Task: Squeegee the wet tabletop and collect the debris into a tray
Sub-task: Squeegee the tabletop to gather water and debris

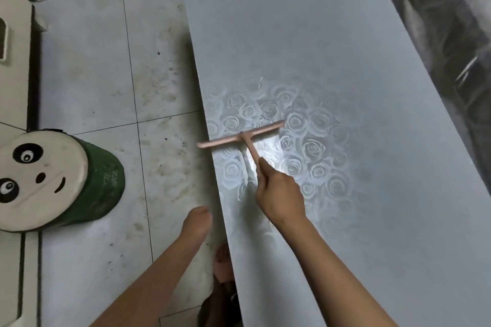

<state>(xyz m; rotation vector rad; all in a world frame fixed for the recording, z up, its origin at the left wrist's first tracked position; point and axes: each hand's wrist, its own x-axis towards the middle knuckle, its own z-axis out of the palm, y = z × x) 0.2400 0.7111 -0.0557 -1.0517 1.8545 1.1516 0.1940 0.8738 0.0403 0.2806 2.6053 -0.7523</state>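
On the floor at the left stood a panda-faced stool (39, 178). Our left hand (198, 223) hung beside the left edge of the desk (345, 34), fingers straight and holding nothing. The pink squeegee (241, 135) sat on the desk, its blade running left to right, left end past the edge, handle pointing back toward us. Our right hand (279, 194) gripped that handle, fingers curled round it.

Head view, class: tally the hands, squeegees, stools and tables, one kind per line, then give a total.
hands: 2 (left hand, right hand)
squeegee: 1
panda stool: 1
table: 1
Total: 5
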